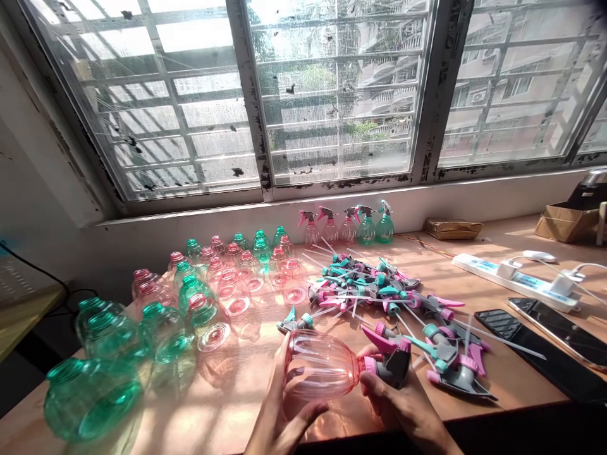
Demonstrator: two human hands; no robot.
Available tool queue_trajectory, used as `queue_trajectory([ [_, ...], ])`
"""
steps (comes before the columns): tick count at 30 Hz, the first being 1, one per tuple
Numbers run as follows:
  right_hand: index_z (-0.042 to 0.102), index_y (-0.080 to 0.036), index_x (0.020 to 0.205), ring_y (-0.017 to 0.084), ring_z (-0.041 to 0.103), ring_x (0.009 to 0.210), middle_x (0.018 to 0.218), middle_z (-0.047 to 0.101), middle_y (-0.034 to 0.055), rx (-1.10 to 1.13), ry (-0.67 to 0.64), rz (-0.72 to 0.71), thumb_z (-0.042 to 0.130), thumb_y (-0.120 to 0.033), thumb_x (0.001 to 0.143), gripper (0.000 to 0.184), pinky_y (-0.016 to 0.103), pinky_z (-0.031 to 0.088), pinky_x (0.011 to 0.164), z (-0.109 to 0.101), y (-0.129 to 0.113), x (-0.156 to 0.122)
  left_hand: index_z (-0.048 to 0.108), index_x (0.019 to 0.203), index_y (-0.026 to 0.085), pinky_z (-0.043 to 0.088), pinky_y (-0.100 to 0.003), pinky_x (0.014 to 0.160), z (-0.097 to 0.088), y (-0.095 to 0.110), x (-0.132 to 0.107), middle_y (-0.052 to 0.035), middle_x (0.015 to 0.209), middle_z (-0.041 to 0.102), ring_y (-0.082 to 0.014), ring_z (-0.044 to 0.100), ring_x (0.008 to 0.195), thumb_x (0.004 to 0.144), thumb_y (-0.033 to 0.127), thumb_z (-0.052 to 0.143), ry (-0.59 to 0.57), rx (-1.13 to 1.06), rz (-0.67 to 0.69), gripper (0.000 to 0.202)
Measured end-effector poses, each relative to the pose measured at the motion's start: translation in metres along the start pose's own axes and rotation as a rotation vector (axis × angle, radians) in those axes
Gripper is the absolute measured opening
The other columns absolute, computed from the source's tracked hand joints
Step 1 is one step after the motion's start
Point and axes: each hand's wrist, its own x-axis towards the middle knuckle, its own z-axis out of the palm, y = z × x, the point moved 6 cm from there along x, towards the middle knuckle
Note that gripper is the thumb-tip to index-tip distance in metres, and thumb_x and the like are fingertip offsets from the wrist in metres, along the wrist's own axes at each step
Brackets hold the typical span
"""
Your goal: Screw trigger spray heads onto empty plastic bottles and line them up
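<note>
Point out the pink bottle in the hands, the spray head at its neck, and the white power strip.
Pink bottle [322, 366], head view: middle of its see-through body.
Spray head [397, 361], head view: its gray housing.
White power strip [526, 287], head view: top face between the plugs.

The forearms [432, 432] are bare, as are the hands [394, 402], with slender thumbs [310, 415].

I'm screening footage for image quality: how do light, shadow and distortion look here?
Head view: strong backlight washes out parts of the windows; head view: sunlight lays shadow bands across the table and streaky highlights on the held pink bottle; head view: the nearest green bottle, lower left, looks stretched.
</note>
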Motion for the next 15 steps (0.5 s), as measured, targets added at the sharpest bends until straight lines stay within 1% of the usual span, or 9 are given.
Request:
queue_trajectory([
  [3, 0.067, -0.020, 0.100, 0.011, 0.051, 0.042, 0.059, 0.068, -0.0022, 0.007, -0.002, -0.013, 0.087, -0.060, 0.080, 0.049, 0.024, 0.042, 0.044, 0.0009, -0.0032, -0.0003, 0.033, 0.164, 0.040, 0.053, -0.042, 0.111, -0.0034, -0.0015, 0.0012, -0.0085, 0.157, 0.055, -0.0304, 0.065, 0.124, 0.088, 0.059, 0.078, 0.062, 0.079, 0.035, 0.090],
  [5, 0.067, -0.020, 0.101, 0.011, 0.051, 0.042, 0.059, 0.068, -0.0021, 0.002, 0.002, -0.018, 0.087, -0.059, 0.080, 0.049, 0.024, 0.041, 0.045, 0.0009, -0.0041, -0.0008, 0.033, 0.165, 0.039, 0.052, -0.044, 0.112, -0.0037, -0.0028, 0.0012, -0.0095, 0.155, 0.057, -0.0306, 0.064, 0.124, 0.089, 0.063, 0.075, 0.075, 0.071, 0.037, 0.090],
  [8, 0.068, -0.020, 0.099, 0.011, 0.051, 0.042, 0.059, 0.068, -0.0021, 0.018, 0.010, -0.003, 0.090, -0.058, 0.077, 0.049, 0.024, 0.040, 0.045, 0.0008, -0.0034, -0.0015, 0.031, 0.166, 0.038, 0.052, -0.045, 0.113, -0.0023, -0.0034, -0.0006, -0.0102, 0.148, 0.061, -0.0321, 0.064, 0.127, 0.087, 0.060, 0.079, 0.056, 0.028, -0.003, 0.094],
  [11, 0.071, -0.019, 0.098, 0.011, 0.051, 0.042, 0.059, 0.068, -0.0021, 0.017, 0.013, 0.010, 0.091, -0.057, 0.076, 0.049, 0.025, 0.040, 0.045, 0.0002, -0.0017, -0.0019, 0.031, 0.166, 0.037, 0.053, -0.045, 0.113, -0.0011, -0.0028, -0.0036, -0.0112, 0.150, 0.059, -0.0354, 0.063, 0.130, 0.082, 0.058, 0.086, 0.011, -0.045, -0.031, 0.103],
  [15, 0.072, -0.018, 0.093, 0.013, 0.053, 0.047, 0.059, 0.066, -0.0018, -0.031, 0.019, 0.016, 0.089, -0.061, 0.076, 0.049, 0.026, 0.041, 0.048, -0.0016, 0.0002, -0.0015, 0.034, 0.165, 0.036, 0.052, -0.045, 0.113, -0.0045, -0.0096, -0.0047, -0.0117, 0.154, 0.055, -0.0361, 0.061, 0.132, 0.082, 0.061, 0.083, 0.018, -0.042, -0.066, 0.099],
])
